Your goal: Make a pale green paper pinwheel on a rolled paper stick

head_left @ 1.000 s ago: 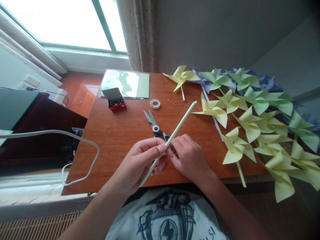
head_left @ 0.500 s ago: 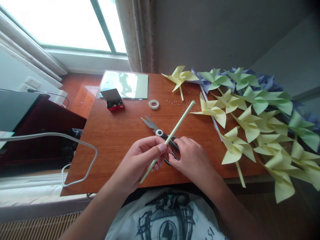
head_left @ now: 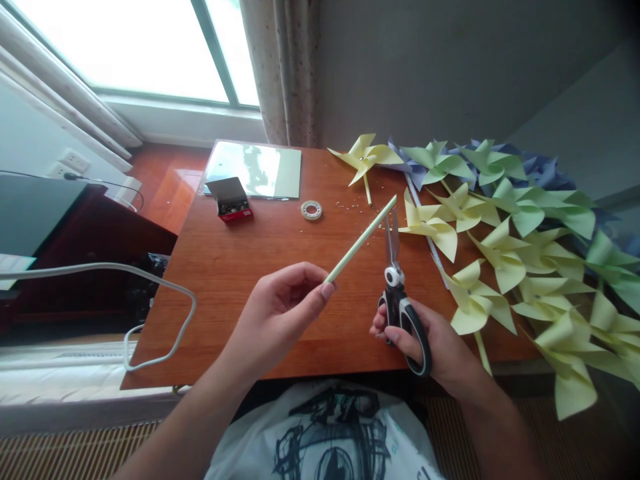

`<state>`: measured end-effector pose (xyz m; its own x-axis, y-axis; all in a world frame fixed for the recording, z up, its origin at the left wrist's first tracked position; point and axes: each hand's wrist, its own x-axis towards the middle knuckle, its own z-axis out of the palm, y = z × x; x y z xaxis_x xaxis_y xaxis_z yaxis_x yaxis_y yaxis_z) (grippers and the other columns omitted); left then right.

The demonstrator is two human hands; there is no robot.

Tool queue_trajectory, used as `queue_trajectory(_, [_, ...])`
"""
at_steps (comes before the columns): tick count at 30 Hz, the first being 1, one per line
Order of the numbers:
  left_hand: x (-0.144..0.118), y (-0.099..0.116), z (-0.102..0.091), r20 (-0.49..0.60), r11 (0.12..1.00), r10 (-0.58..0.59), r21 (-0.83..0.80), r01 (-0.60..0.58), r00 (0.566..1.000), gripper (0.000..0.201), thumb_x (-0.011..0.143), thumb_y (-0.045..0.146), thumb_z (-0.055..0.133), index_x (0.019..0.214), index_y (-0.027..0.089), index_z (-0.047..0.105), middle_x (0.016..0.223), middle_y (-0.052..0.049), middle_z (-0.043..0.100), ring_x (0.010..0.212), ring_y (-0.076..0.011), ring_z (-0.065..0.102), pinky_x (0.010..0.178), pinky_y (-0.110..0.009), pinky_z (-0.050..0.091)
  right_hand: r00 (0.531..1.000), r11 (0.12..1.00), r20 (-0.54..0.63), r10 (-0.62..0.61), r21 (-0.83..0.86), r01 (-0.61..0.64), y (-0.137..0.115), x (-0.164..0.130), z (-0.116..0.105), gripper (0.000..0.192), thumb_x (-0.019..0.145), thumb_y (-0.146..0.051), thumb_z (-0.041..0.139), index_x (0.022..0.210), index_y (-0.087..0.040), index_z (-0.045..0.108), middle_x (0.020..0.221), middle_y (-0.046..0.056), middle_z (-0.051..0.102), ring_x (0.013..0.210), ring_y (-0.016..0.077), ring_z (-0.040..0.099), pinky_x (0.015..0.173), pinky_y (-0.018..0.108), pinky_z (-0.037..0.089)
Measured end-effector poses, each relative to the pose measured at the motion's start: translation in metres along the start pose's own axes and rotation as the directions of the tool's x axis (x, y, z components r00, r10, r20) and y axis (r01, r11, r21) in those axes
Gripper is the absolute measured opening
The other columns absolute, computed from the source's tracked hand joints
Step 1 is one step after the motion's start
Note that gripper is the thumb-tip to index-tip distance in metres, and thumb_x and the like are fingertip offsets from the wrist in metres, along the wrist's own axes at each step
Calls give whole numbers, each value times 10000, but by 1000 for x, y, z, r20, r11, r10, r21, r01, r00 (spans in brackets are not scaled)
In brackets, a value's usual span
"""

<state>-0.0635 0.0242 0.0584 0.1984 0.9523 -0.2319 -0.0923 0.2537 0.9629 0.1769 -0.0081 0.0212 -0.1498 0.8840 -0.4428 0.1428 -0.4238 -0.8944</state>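
Note:
My left hand [head_left: 283, 310] pinches the near end of a thin pale green paper stick [head_left: 363, 239], which slants up and away to the right above the wooden table [head_left: 235, 267]. My right hand [head_left: 430, 340] grips the black-handled scissors [head_left: 400, 293] by their loops, blades pointing away and nearly closed, their tips right beside the far end of the stick. Both hands hover over the near middle of the table.
Several yellow and green paper pinwheels [head_left: 500, 227] cover the table's right side, with blue ones behind. A tape roll [head_left: 311, 210], a small open box [head_left: 230, 200] and a glossy sheet [head_left: 255, 170] lie at the back. A white cable [head_left: 150, 293] loops at the left.
My right hand picked the scissors up off the table and swung them to the right, blades now by the stick's far tip. My left hand slid down to the stick's near end.

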Motion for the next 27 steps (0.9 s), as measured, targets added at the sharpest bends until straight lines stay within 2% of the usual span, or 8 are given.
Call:
queue_trajectory(3, [1, 0, 2, -19, 998, 31, 58, -30, 999, 179, 839, 312, 765, 839, 146, 698, 663, 22, 564, 576, -82, 450, 510, -198, 352, 998, 999, 50, 28, 40, -30, 7, -10, -6, 464, 738, -526, 833, 1002, -193, 647, 867, 45, 651, 759, 174, 617, 707, 302, 528])
queue_trajectory(6, [2, -3, 1, -27, 993, 64, 102, -61, 998, 177, 872, 314, 728, 854, 139, 707, 670, 19, 570, 576, -74, 444, 499, -186, 344, 987, 996, 160, 24, 81, -38, 20, -18, -16, 596, 736, -671, 761, 1060, -189, 627, 861, 47, 611, 733, 171, 569, 653, 290, 499])
queue_trajectory(10, [4, -6, 1, -27, 989, 76, 127, -72, 997, 190, 885, 324, 717, 860, 136, 708, 678, 17, 563, 597, -72, 449, 515, -176, 354, 977, 996, 195, 84, -18, -82, 24, -26, -23, 626, 745, -739, 701, 1029, -189, 611, 853, 46, 587, 720, 172, 535, 656, 299, 474])
queue_trajectory(14, [5, -7, 1, -21, 985, 87, 155, -82, 996, 205, 887, 327, 715, 836, 129, 700, 677, 12, 558, 619, -78, 462, 531, -175, 363, 973, 986, 201, 111, -146, -83, 10, -31, -21, 534, 801, -666, 693, 1035, -196, 598, 860, 38, 586, 751, 179, 536, 701, 305, 465])
queue_trajectory(18, [7, -7, 3, 5, 979, 87, 184, -87, 996, 214, 895, 323, 701, 823, 122, 704, 654, 16, 544, 586, -73, 429, 506, -179, 345, 973, 963, 210, 94, -266, -35, -2, -33, -16, 387, 817, -490, 723, 1050, -205, 606, 889, 32, 602, 810, 192, 558, 726, 299, 461])
queue_trajectory(22, [8, -9, 4, 62, 973, 86, 208, -98, 994, 227, 904, 322, 681, 804, 120, 700, 659, 6, 555, 596, -84, 434, 510, -190, 347, 979, 943, 193, 65, -332, 3, -6, -31, -9, 265, 815, -374, 706, 1002, -213, 609, 891, 22, 628, 832, 199, 578, 744, 304, 464])
queue_trajectory(27, [8, -13, 4, 104, 950, 112, 279, -137, 988, 215, 914, 320, 668, 827, 131, 720, 666, -3, 570, 615, -97, 442, 521, -204, 343, 983, 937, 180, 23, -348, 42, -8, -26, 0, 241, 820, -344, 711, 987, -207, 604, 840, 0, 632, 783, 183, 583, 740, 305, 470])
